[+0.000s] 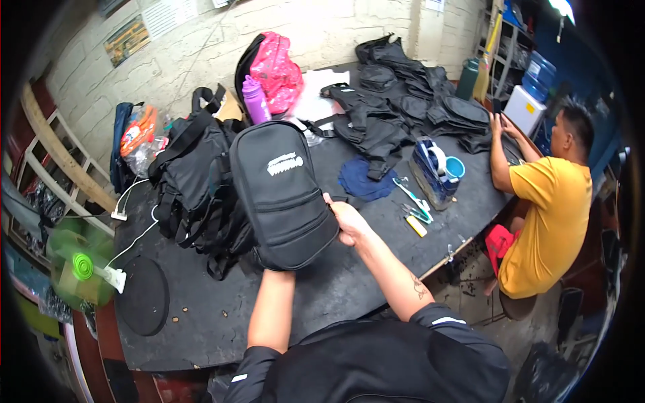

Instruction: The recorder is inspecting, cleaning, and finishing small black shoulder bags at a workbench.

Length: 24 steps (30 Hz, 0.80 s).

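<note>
A black backpack (282, 195) with a white print near its top is held up over the table, its front panel facing me. My right hand (346, 223) is closed on its right side edge, thumb lying along the seam. From below, my left forearm (271, 312) runs behind the bag's lower end, and the bag hides that hand and its fingers. Close by on the left, a heap of black bags (195, 181) with dangling straps lies beside the held one.
The dark table (228, 316) also bears a pink bag (279, 70), purple bottle (255, 99), several black bag pieces (396, 101), blue cloth (367, 180), scissors (413, 198), yellow cutter (416, 226) and tape dispenser (433, 171). A green fan (82, 265) stands left; a person in yellow (547, 221) sits right.
</note>
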Available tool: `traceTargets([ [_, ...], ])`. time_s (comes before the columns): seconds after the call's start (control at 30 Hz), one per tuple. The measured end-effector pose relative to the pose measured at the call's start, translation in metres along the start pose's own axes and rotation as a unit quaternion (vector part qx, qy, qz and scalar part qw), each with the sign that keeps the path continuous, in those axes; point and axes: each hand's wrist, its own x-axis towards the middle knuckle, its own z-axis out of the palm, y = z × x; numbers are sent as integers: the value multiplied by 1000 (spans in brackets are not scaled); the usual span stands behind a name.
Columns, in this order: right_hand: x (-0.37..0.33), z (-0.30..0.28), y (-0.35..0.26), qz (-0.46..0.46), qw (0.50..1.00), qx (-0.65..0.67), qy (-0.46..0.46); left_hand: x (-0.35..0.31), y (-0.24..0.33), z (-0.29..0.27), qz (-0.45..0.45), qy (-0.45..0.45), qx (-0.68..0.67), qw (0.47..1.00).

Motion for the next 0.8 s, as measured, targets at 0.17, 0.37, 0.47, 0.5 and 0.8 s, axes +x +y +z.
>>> traceTargets([
  [0.17, -22, -26, -63, 103, 966, -233, 32, 2, 7, 16, 37, 252, 186, 949],
  [0.37, -22, -188, -60, -79, 376, -781, 491, 13, -12, 21, 86, 119, 78, 986],
  [0.47, -21, -217, -60, -126, 310, -821, 463, 22, -17, 33, 132, 256, 150, 946],
  [0.5, -21, -222, -65, -152, 327, -798, 483, 24, -18, 32, 138, 254, 150, 945],
  [0.8, -106, -5, -19, -402, 781, -477, 42, 46, -40, 48, 69, -25, 69, 995],
])
